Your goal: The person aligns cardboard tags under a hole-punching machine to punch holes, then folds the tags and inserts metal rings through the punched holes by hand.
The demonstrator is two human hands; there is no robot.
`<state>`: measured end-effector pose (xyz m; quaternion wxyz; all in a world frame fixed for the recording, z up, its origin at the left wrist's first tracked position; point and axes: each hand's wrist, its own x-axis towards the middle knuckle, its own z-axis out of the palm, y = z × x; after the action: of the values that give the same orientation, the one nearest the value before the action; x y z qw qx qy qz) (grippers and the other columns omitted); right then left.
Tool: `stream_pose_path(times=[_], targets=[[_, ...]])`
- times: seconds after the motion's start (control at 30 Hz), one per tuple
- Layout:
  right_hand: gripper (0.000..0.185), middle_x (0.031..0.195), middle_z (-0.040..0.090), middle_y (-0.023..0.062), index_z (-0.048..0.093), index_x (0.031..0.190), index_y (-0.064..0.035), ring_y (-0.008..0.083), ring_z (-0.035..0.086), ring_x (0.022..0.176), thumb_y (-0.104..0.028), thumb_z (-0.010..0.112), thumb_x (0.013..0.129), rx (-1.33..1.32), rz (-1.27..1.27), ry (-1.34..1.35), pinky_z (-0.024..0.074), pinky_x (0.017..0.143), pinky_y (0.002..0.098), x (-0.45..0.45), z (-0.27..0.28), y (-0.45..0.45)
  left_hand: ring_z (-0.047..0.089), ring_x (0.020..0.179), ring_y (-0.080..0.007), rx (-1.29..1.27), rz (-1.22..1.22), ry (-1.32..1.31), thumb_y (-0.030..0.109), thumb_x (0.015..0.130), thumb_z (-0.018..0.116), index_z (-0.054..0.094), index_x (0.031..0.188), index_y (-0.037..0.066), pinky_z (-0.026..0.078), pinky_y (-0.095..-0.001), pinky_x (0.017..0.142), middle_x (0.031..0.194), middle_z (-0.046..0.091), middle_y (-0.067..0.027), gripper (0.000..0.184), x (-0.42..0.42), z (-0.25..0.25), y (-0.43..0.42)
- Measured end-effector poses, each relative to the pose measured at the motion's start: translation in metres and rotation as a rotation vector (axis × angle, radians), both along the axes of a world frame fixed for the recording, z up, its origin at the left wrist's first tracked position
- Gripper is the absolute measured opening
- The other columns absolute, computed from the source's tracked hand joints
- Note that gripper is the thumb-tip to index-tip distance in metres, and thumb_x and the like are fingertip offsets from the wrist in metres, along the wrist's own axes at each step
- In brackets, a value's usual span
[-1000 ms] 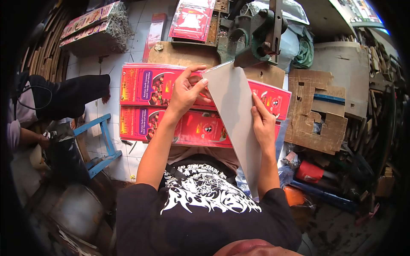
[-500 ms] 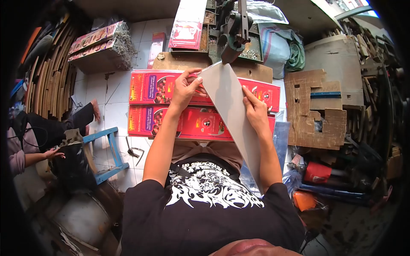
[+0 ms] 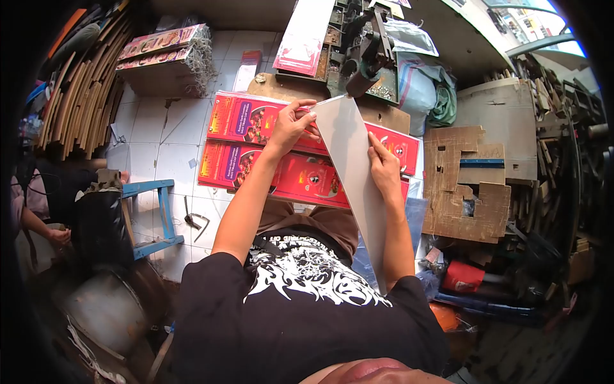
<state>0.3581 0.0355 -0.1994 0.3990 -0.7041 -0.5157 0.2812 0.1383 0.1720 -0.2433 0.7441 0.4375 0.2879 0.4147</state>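
A long grey-white sheet (image 3: 350, 150), plain side up, slants from the machine head (image 3: 362, 80) down toward my chest. Its far corner sits right under the tip of that head; whether they touch I cannot tell. My left hand (image 3: 293, 130) pinches the sheet's far left edge between thumb and fingers. Along the right edge my right hand (image 3: 384, 168) grips it, fingers on top. Beneath lie two stacks of red printed sheets, a farther stack (image 3: 246, 120) and a nearer stack (image 3: 288, 181), both partly covered by my arms and the sheet.
More printed sheets (image 3: 306, 38) lie beside the machine's tray of small metal pieces (image 3: 382, 89). Cut brown cardboard (image 3: 441, 208) stands at right. At left are a blue stool frame (image 3: 167, 208), a stacked box (image 3: 160, 73) and another person's hand (image 3: 60, 237).
My view has turned slightly, shifting the surroundings. Both hands keep their hold, and the sheet's corner stays under the machine head. The other person's hand at left has lowered and drawn back.
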Motion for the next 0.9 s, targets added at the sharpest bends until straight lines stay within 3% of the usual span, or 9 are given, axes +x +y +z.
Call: stream_pose_path(times=[0.2,0.23,0.3,0.5,0.7,0.83,0.9], targets=[[0.036,0.103,0.072,0.0160,0.055,0.133,-0.0058,0.0114,0.066,0.081,-0.008,0.050,0.097,0.078,0.034,-0.089,0.0510,0.072,0.0260,-0.001,-0.003,0.001,0.067,0.067,-0.0149,-0.007,0.005,-0.035,0.011,0.092,0.062,0.049,0.127,-0.003,0.061,-0.0299,0.060,0.087,0.067,-0.0099,0.040,0.000,-0.002,0.000],[0.036,0.103,0.072,0.0160,0.055,0.133,-0.0058,0.0114,0.066,0.081,-0.008,0.050,0.097,0.079,0.042,-0.091,0.0510,0.072,0.0260,0.000,-0.003,0.001,0.067,0.067,-0.0149,-0.006,0.013,-0.038,0.011,0.092,0.062,0.049,0.127,-0.003,0.061,-0.0299,0.060,0.087,0.067,-0.0099,0.040,0.000,-0.002,0.000],[0.036,0.114,0.069,0.0118,0.055,0.134,-0.0059,0.0102,0.063,0.095,-0.009,0.050,0.098,-0.080,-0.006,0.026,0.0491,0.083,0.0236,-0.005,0.007,0.000,0.067,0.067,-0.0166,-0.012,0.014,-0.043,0.008,0.092,0.060,0.050,0.125,-0.006,0.062,-0.0307,0.059,0.088,0.065,-0.0113,0.037,0.000,-0.004,0.001],[0.037,0.105,0.071,0.0087,0.055,0.135,-0.0076,0.0086,0.062,0.083,-0.009,0.051,0.098,-0.038,-0.003,-0.014,0.0496,0.074,0.0229,-0.006,0.006,-0.001,0.067,0.066,-0.0164,0.001,0.012,-0.053,0.008,0.091,0.061,0.051,0.124,-0.005,0.062,-0.0308,0.059,0.087,0.064,-0.0104,0.037,0.000,-0.007,0.002],[0.037,0.105,0.071,0.0093,0.055,0.135,-0.0074,0.0080,0.061,0.082,-0.009,0.051,0.098,-0.004,0.003,-0.047,0.0493,0.074,0.0226,-0.002,0.000,0.000,0.067,0.066,-0.0169,-0.012,0.015,-0.032,0.008,0.091,0.061,0.050,0.125,-0.005,0.062,-0.0309,0.060,0.086,0.064,-0.0108,0.037,0.000,-0.005,0.001],[0.036,0.106,0.071,0.0100,0.055,0.134,-0.0075,0.0088,0.062,0.083,-0.009,0.051,0.098,-0.041,-0.013,-0.075,0.0499,0.075,0.0237,-0.008,0.007,-0.007,0.067,0.067,-0.0171,-0.008,0.009,-0.039,0.008,0.092,0.060,0.050,0.125,-0.006,0.062,-0.0309,0.059,0.087,0.065,-0.0115,0.037,-0.001,-0.007,-0.004],[0.036,0.113,0.069,0.0100,0.055,0.134,-0.0059,0.0091,0.062,0.091,-0.009,0.051,0.098,-0.085,-0.014,-0.012,0.0497,0.079,0.0238,-0.011,0.019,-0.005,0.067,0.067,-0.0172,0.025,0.026,-0.013,0.008,0.092,0.060,0.049,0.125,-0.006,0.062,-0.0312,0.059,0.087,0.065,-0.0116,0.038,0.000,-0.003,0.000]])
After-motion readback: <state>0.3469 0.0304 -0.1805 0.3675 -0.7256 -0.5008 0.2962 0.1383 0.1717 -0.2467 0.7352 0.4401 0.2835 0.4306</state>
